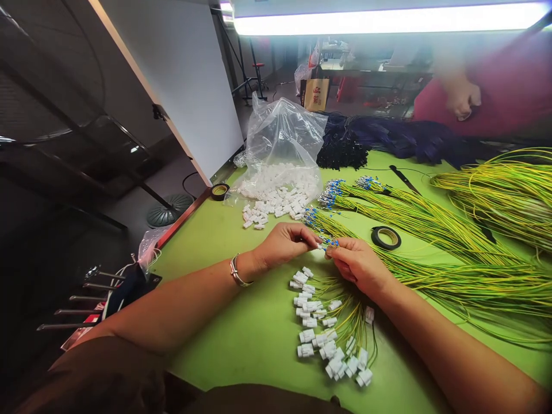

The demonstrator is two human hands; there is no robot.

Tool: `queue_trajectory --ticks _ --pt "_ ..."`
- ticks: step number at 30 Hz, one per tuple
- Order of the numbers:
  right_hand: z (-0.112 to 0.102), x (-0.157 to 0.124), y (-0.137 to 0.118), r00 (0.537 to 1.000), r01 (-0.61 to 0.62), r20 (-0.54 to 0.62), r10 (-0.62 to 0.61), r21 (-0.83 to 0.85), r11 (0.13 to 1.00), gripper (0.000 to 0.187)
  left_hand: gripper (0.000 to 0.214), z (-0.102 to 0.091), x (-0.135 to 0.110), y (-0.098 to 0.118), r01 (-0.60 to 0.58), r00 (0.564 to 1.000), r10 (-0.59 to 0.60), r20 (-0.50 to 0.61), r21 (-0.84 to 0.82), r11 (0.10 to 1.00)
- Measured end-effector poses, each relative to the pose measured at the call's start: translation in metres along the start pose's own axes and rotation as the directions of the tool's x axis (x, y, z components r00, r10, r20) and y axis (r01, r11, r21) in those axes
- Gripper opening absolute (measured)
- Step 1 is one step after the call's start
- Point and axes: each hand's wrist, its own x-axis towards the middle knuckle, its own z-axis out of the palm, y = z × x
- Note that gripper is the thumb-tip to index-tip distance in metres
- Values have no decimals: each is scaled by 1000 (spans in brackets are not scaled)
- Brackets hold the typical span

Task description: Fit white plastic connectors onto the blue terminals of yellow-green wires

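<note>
My left hand (284,244) is closed in a pinch on a small white connector housing (319,246), of which only a bit shows. Fingertip to fingertip with it, my right hand (362,265) pinches a yellow-green wire near its blue terminal (329,249). The terminal's tip points at the housing; whether it sits inside I cannot tell. Just beyond the hands lie the blue-ended tips (311,218) of a wire bundle. Nearer to me, wires fitted with white connectors (326,349) fan out on the green table (224,351).
Loose white housings (280,204) spill from a clear plastic bag (284,129). Black tape rolls (387,237) lie about. Yellow-green wire bundles (466,230) fill the right, with dark cables (388,135) behind. Low overhead hangs a lamp (388,20). Across the table is another person's hand (463,98).
</note>
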Motion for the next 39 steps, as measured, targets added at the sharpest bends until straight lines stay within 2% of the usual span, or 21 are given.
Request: queue_trajectory --ticks 3,8,12,19,22,26,31,39 --pt "1 -1 -1 1000 -1 20 1 -12 1000 17 5 -1 0 -1 43 999 -43 -16 -46 998" --pt "1 -2 -4 998 -25 53 23 38 999 19 17 -2 -2 -1 236 972 -226 68 -215 948" --pt "2 -2 -4 997 -15 75 13 23 1000 20 24 1 -3 2 287 957 -286 44 -272 918" --pt "-1 -1 0 995 46 98 -36 -110 993 28 20 4 -2 0 231 972 -235 0 -186 955" --pt "-4 -1 1 993 41 110 -30 -101 994 27 19 4 -3 1 246 968 -252 -5 -197 949" --pt "-5 1 2 997 38 66 -33 -73 997 21 20 6 -4 4 262 960 -278 -45 -211 942" --pt "0 0 0 998 54 17 -52 -182 982 19 16 6 -4 5 274 956 -288 -46 -198 941" --pt "10 -5 0 992 81 -61 -111 -367 927 17 6 16 -6 4 166 978 -160 -136 32 986"
